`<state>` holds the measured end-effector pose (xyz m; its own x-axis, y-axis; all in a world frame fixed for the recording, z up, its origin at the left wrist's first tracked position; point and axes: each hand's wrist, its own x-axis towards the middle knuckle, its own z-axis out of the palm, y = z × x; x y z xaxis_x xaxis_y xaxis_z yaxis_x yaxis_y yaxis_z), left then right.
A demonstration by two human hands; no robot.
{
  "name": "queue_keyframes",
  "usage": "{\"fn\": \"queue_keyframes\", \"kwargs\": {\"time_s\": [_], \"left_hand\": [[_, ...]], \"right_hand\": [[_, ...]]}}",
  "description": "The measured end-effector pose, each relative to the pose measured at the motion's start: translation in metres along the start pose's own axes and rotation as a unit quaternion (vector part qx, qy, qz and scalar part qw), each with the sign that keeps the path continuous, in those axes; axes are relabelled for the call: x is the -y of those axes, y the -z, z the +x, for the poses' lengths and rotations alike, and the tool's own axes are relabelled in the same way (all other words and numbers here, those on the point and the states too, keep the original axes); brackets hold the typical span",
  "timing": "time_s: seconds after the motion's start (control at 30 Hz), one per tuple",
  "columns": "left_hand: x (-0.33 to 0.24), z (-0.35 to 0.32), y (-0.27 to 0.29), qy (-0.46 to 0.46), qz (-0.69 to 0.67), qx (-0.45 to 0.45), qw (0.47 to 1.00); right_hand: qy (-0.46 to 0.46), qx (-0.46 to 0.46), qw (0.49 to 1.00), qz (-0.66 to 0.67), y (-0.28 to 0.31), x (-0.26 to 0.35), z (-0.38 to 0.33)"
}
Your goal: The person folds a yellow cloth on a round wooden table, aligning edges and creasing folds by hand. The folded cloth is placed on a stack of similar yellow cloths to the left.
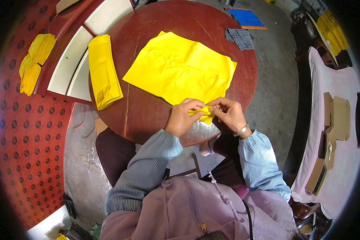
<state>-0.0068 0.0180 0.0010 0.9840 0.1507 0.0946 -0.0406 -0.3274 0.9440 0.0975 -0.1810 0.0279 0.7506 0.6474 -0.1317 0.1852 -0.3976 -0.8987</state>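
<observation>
A wide, wrinkled sheet of yellow cloth [184, 64] lies spread over the round dark red table [148, 128]. Its near corner is gathered and slightly lifted at the table's front edge. My left hand [184, 116] pinches that gathered corner between thumb and fingers. Close beside it, my right hand [229, 114] pinches the same bunched part from the other side. The fingertips hide just how the cloth is folded between them. To the left on the table lies a long folded stack of yellow cloth [104, 72].
White-topped red furniture [68, 64] borders the table's left side. More yellow bundles [38, 60] rest on a red patterned surface. At the table's right rim lies a grey textured cloth [240, 39], with a blue mat [246, 18] beyond. Opened cardboard boxes [340, 116] sit on a pink-covered surface at right.
</observation>
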Motion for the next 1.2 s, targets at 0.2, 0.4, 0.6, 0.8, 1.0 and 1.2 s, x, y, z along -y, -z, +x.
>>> {"fn": "queue_keyframes", "kwargs": {"time_s": [0.2, 0.4, 0.6, 0.8, 1.0, 1.2], "left_hand": [[0.000, 0.000, -0.001, 0.008, -0.001, -0.007, 1.000], [0.000, 0.001, -0.004, 0.010, 0.003, -0.026, 1.000], [-0.002, 0.002, -0.006, 0.038, -0.011, -0.036, 0.999], [0.000, 0.003, -0.007, 0.032, -0.005, -0.037, 0.999], [-0.006, 0.001, -0.003, 0.019, -0.029, -0.020, 0.999], [-0.003, 0.002, 0.006, -0.033, 0.013, 0.029, 0.999]], "right_hand": [[-0.020, -0.014, 0.999, 0.040, 0.000, 0.004, -0.001], [-0.016, -0.027, 0.999, 0.018, -0.001, 0.006, -0.003], [0.016, 0.002, 0.994, 0.107, 0.004, 0.007, -0.006], [0.045, -0.017, 0.999, -0.014, -0.002, 0.007, -0.002], [-0.001, -0.047, 0.999, 0.009, -0.007, 0.011, 0.002], [-0.001, -0.061, 0.998, -0.005, -0.010, 0.007, 0.006]]}}
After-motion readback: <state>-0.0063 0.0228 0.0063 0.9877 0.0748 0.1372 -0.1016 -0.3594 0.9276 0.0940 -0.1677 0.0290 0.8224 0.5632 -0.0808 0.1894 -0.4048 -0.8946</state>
